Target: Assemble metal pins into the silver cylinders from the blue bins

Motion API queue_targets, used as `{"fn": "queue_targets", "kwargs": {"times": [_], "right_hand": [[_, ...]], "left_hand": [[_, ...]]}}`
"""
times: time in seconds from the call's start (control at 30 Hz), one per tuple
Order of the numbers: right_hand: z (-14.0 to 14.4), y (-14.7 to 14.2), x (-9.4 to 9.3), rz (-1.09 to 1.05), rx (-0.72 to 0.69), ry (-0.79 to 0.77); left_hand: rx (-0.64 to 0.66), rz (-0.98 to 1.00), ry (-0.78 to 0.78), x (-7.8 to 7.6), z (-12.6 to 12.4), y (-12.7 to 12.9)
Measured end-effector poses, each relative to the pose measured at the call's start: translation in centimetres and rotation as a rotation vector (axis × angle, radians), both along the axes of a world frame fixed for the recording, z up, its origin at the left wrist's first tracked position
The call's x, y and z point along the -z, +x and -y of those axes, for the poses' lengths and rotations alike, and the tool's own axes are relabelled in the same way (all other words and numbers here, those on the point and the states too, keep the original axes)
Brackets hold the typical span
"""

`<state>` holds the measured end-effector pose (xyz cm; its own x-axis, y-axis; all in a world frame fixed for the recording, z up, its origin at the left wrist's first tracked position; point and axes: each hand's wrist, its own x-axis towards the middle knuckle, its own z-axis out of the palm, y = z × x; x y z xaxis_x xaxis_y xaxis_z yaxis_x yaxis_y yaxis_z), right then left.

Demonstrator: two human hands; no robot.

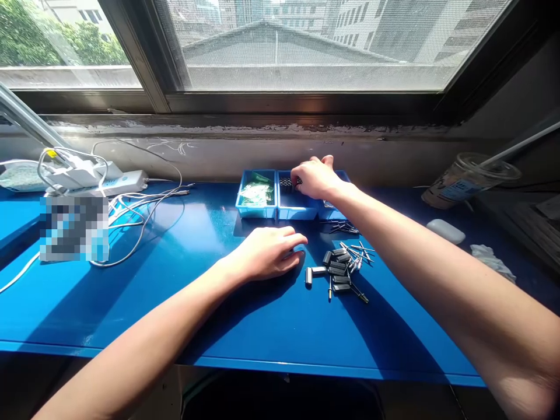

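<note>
My right hand [314, 178] reaching forward into middle blue plastic bin [297, 208], fingers curled down over small dark parts; can't tell if anything pinched. My left hand [266, 252] flat on blue tabletop [175, 303], loosely closed, holding nothing visible. Pile of small dark metal blocks and pins [341, 269] just right of left hand, nearer me than bins.

Both bare forearms run in from the bottom corners of the frame toward its middle. The left hand [266, 252] sits just left of centre, palm down, fingers [294, 239] loosely curled and pointing right, wrist low and relaxed. The right arm stretches long from the lower right up to the upper middle, where the right hand [314, 178] is bent down at the wrist, knuckles up, fingertips bunched and dipped downward.
</note>
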<state>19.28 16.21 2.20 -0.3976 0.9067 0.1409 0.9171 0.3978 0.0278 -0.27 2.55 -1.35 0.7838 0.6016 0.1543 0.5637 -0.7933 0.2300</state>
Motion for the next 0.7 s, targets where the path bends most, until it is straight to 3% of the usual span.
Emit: {"fn": "queue_targets", "kwargs": {"times": [0.4,0.57,0.7], "right_hand": [[-0.4,-0.3,-0.1,-0.022,0.028,-0.023],[1.4,-0.1,-3.1,-0.222,0.088,-0.032],[6.3,1.4,-5.8,-0.346,-0.043,-0.129]], "left_hand": [[-0.006,-0.020,-0.003,-0.1,0.1,0.1],[-0.013,-0.030,-0.003,-0.1,0.1,0.1],[-0.018,-0.044,0.005,-0.1,0.0,0.0]]}}
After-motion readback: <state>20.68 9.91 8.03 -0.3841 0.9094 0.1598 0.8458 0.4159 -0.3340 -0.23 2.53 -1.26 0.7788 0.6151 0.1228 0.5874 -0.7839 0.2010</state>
